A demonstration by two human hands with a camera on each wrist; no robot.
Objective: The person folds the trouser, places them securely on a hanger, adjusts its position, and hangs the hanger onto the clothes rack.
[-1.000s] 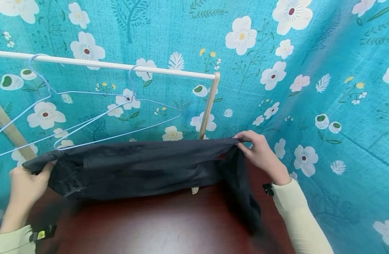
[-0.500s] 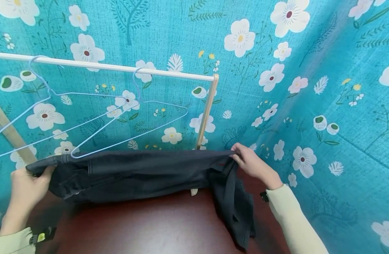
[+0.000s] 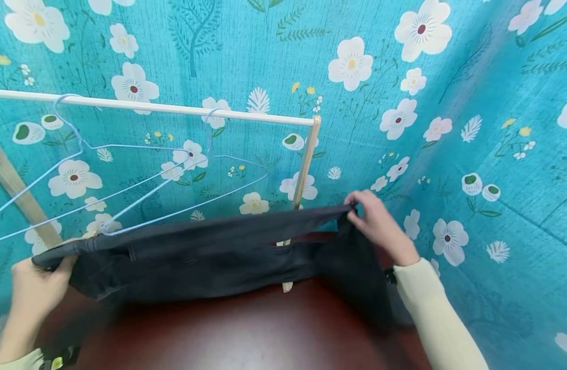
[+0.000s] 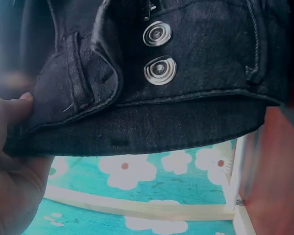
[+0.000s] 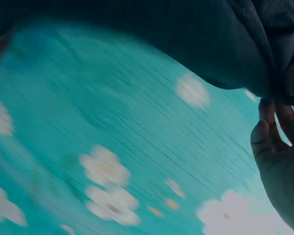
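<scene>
A pair of black jeans stretches sideways between my two hands in the head view. My left hand grips the waistband end, thumb on the near side. Two round metal buttons show beside the fly in the left wrist view. At the right, my right hand pinches the upper edge of a leg between thumb and fingers. From there the rest of the leg hangs down, blurred. The lower corner of a light blue hanger meets the jeans' top edge near the waistband.
A second blue hanger hangs left of the first on the white rod. A wooden post holds the rod's right end; another post stands left. Below lies a dark red tabletop. Flowered turquoise cloth covers the walls.
My right hand has dipped, then risen again, lifting that end of the jeans. The hanging leg has swung outward to the right. My left hand keeps its grip.
</scene>
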